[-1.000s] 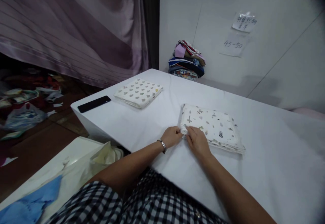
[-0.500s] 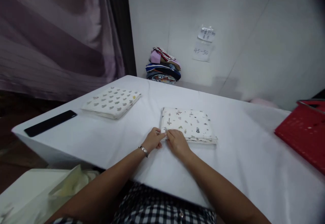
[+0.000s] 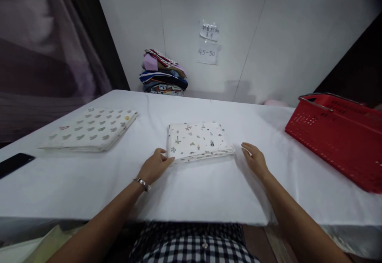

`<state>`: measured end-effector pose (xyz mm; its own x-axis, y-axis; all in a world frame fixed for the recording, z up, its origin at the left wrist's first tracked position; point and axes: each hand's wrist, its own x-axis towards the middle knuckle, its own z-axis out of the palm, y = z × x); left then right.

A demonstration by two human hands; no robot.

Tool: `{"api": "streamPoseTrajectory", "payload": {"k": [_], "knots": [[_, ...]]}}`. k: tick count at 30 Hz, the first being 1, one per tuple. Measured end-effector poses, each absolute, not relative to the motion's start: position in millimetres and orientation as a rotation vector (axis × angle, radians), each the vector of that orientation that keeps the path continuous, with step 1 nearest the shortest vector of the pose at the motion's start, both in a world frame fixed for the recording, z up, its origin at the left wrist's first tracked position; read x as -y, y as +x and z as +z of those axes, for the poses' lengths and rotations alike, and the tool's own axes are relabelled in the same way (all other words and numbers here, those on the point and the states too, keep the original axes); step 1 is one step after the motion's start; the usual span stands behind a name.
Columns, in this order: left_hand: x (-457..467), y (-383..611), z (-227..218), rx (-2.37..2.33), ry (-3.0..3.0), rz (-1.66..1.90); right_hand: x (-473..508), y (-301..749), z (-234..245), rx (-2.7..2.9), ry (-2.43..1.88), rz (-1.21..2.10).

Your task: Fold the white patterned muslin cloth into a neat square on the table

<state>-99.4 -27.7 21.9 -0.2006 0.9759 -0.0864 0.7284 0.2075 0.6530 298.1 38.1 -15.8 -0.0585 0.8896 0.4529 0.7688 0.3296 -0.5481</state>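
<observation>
A folded white cloth (image 3: 198, 139) with small printed plant and shell-like figures lies flat in the middle of the table. At its near left corner is my left hand (image 3: 155, 165), thumb tip against the corner and the fingers apart from the thumb along the left edge. My right hand (image 3: 255, 160) hovers just off the cloth's right end, fingers loosely spread with nothing in them. Farther left rests a second folded white cloth (image 3: 92, 129), printed with rows of grey shapes and one yellow one.
A red perforated basket (image 3: 337, 135) with a metal handle stands at the right on the white-covered table (image 3: 203, 193). A black phone-like slab (image 3: 14, 164) lies at the left edge. Against the wall sits a pile of folded fabrics (image 3: 164, 74), left of paper signs (image 3: 208, 52).
My right hand has left the near left corner and moved right, past the cloth's right end. My left hand stays at the left corner. The view has turned right, showing more of the basket.
</observation>
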Motion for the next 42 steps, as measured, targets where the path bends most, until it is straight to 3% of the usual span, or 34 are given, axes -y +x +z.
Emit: {"api": "streamPoseTrajectory", "payload": {"k": [3, 7, 11, 20, 42], "knots": [[26, -96, 33, -2.092, 1.835, 0.726, -40, 299, -15, 1.686, -1.478, 0.395], [19, -85, 30, -1.846, 2.291, 0.837, -41, 279, -3, 1.865, -1.379, 0.458], [14, -80, 17, -1.693, 2.488, 0.766, -44, 267, 14, 1.937, -1.657, 0.496], [18, -78, 12, -1.698, 2.533, 0.763, -66, 261, 19, 1.878, -1.937, 0.612], [20, -79, 3, -1.701, 2.492, 0.856, -71, 266, 25, 1.575, -1.890, 1.030]]}}
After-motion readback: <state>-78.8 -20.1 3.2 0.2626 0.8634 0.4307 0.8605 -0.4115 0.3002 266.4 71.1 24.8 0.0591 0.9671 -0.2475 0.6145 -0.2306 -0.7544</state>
